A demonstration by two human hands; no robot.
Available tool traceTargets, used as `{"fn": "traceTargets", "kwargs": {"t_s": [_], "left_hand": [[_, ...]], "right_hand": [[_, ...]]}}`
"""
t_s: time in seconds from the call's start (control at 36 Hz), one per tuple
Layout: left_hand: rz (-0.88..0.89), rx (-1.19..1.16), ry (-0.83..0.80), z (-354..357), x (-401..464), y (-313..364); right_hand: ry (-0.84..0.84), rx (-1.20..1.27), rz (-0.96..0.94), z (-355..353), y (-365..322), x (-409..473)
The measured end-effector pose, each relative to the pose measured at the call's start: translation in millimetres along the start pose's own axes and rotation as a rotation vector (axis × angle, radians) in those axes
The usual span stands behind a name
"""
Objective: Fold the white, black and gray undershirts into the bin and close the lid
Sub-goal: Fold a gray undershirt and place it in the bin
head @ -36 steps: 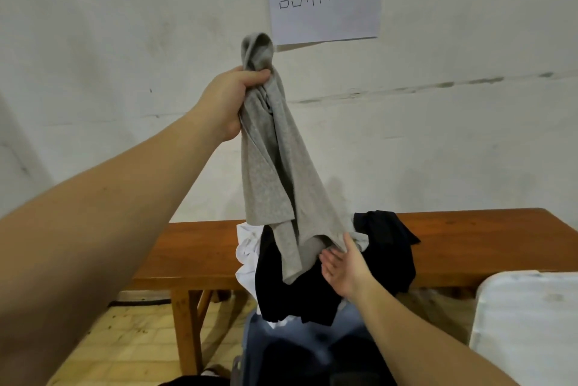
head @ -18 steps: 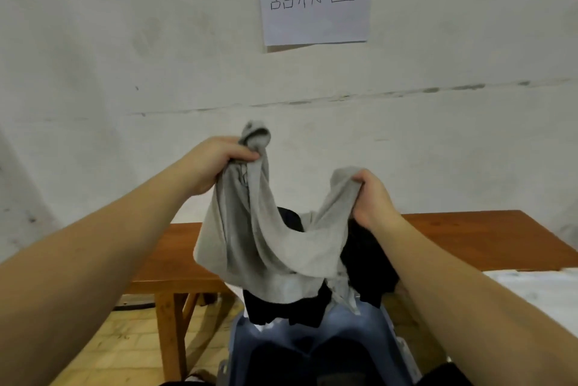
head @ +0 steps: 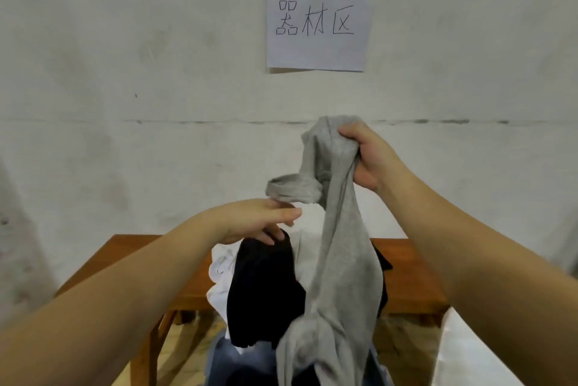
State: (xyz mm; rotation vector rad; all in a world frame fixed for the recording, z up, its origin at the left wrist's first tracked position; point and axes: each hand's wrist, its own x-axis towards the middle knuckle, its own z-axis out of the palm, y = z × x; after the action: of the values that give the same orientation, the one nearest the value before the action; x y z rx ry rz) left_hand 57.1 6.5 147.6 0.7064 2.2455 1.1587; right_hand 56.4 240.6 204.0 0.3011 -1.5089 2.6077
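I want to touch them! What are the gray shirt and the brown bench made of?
The gray undershirt looks like soft, matte knit cloth, perhaps cotton: it droops and bunches. The bench looks like wood with a smooth reddish-brown finish.

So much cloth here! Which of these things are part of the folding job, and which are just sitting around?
Part of the job:
gray undershirt, gripped by the right hand
black undershirt
white undershirt
left hand, open, fingertips at the gray strap
white lid, probably the bin's

Just there:
wooden bench
paper sign on the wall
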Motion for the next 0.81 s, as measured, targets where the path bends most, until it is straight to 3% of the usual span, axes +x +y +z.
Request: {"fn": "traceTargets", "kwargs": {"t_s": [0.06,0.11,0.17,0.25,0.42,0.64,0.81], "left_hand": [[0.023,-0.032,0.125,7.1,7.1,0.4],[0.045,-0.17,0.111,17.1,12.2,-0.2],[0.125,-0.32,0.127,28.0,16.6,0.4],[0.282,-0.473,0.278,40.3,20.9,9.2],[0.39,-0.585,0.478,25.1,14.8,30.0],[0.278,-0.873,0.573,18.4,8.8,31.4],[0.011,-1.348,0.485,26.4,16.1,17.9]], "right_hand": [[-0.038,-0.01,-0.005,6.2,-5.4,-2.4],[-0.079,-0.038,-0.024,10.9,-8.8,-5.1],[-0.104,-0.074,-0.048,13.6,-9.5,-8.2],[-0.098,-0.12,-0.096,15.6,-10.8,-13.6],[-0.081,-0.104,-0.141,7.1,-14.3,-19.4],[-0.032,0.006,-0.105,2.0,-11.1,-29.4],[0.121,-0.117,0.144,7.5,9.2,-26.6]]}}
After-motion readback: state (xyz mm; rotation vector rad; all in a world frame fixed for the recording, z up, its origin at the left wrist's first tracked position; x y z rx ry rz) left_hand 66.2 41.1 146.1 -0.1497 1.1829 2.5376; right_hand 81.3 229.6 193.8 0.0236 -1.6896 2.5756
